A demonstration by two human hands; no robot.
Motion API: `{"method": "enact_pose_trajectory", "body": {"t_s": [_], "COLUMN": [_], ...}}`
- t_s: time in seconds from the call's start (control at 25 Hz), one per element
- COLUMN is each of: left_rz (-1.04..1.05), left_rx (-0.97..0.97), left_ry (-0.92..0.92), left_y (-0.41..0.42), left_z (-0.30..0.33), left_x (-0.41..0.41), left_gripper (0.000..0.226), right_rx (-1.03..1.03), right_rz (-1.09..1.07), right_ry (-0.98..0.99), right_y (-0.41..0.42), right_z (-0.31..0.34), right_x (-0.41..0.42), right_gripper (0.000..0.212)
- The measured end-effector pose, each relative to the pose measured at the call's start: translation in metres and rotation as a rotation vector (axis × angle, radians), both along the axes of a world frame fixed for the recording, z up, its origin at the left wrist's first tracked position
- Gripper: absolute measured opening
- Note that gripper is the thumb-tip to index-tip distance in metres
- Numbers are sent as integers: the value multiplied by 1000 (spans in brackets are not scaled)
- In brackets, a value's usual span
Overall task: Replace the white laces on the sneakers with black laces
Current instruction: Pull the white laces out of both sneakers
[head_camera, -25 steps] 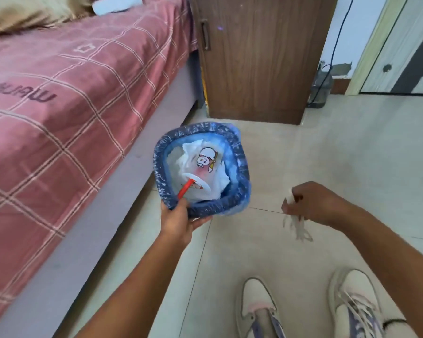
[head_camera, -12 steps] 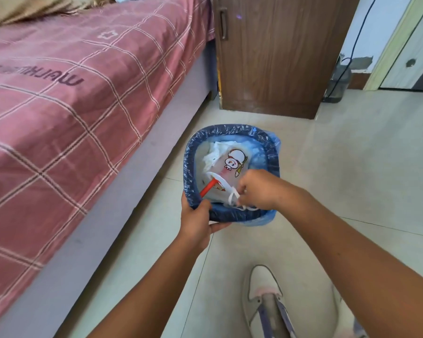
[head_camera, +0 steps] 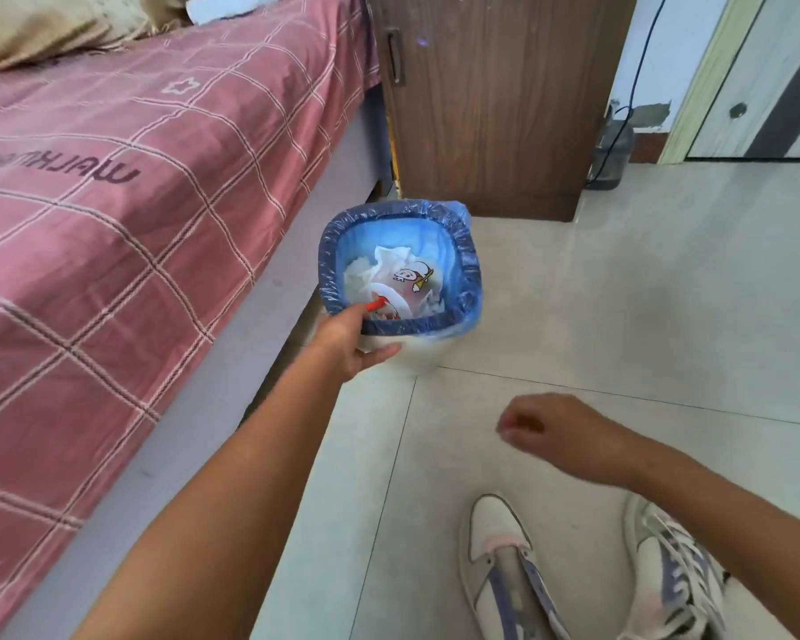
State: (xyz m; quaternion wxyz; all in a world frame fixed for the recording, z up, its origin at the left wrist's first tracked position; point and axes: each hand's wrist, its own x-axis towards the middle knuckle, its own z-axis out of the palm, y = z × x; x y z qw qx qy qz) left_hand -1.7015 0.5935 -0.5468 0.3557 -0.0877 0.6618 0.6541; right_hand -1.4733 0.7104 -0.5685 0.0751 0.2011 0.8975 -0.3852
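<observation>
A small bin [head_camera: 468,263] lined with a blue bag is lifted off the floor beside the bed. My left hand [head_camera: 348,343] grips its near rim, thumb inside. White crumpled rubbish and a printed cup [head_camera: 409,281] lie in it; I cannot pick out the white laces among them. My right hand [head_camera: 555,430] hovers over the floor, below and right of the bin, with its fingers loosely curled and holding nothing. Two white and purple sneakers stand at the bottom: the left sneaker [head_camera: 494,540] shows a bare tongue, the right sneaker [head_camera: 671,570] still carries white laces.
A bed [head_camera: 112,224] with a pink checked sheet fills the left side. A brown wooden cabinet [head_camera: 490,108] stands behind the bin. A water jug [head_camera: 612,154] with a cable and a door [head_camera: 758,76] are at the back right. Pale floor tiles stretch to the right.
My right hand dipped into the bin with the white laces, let them go and came back out holding nothing. My left hand moved the bin away toward the bed.
</observation>
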Motion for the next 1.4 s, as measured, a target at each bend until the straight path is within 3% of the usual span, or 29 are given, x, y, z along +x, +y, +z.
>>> {"method": "enact_pose_trajectory", "body": {"t_s": [0.08, 0.2, 0.4, 0.48, 0.56, 0.68, 0.76, 0.84, 0.96, 1.08, 1.2, 1.28, 1.4], "left_rz": [4, 38, 70, -18, -437, -1368, -1654, -1767, -1895, -1930, -1748, -1636, -1482], "left_rx": [-150, -179, 70, 32, -230, -285, -349, -453, -541, -623, -732, -711, -582], "left_ry": [93, 150, 136, 245, 594, 1056, 1360, 1573, 1546, 1577, 1649, 1546, 1135], "left_y": [8, 15, 18, 7, -21, -79, -97, -95, -87, -86, -68, -49, -34], "left_z": [2, -3, -17, -38, -63, -92, -114, -127, -130, -124, -102, -96, -110], "left_x": [-19, -39, -34, 13, 87, 223, 272, 277, 251, 221, 201, 208, 234], "left_gripper": [35, 47, 54, 59, 62, 69, 68, 67, 56, 52, 50, 40, 25], "right_rx": [67, 88, 62, 49, 76, 252, 298, 87, -238, -183, -120, -22, 452], "right_rz": [181, 293, 183, 98, -64, -321, -431, -558, -740, -689, -512, -399, -102], "right_ry": [-234, -468, -445, -391, -339, -302, -328, -362, -232, -218, -209, -227, -35], "right_y": [-14, -32, -43, -39, -32, -20, -16, -24, -36, -37, -56, -65, -65], "right_z": [-24, -48, -65, -69, -71, -77, -85, -95, -108, -113, -116, -117, -120], "right_x": [21, 44, 78, 100, 126, 173, 203, 225, 228, 211, 186, 168, 149], "right_gripper": [9, 41, 50, 44, 36, 31, 42, 49, 26, 19, 28, 40, 58]}}
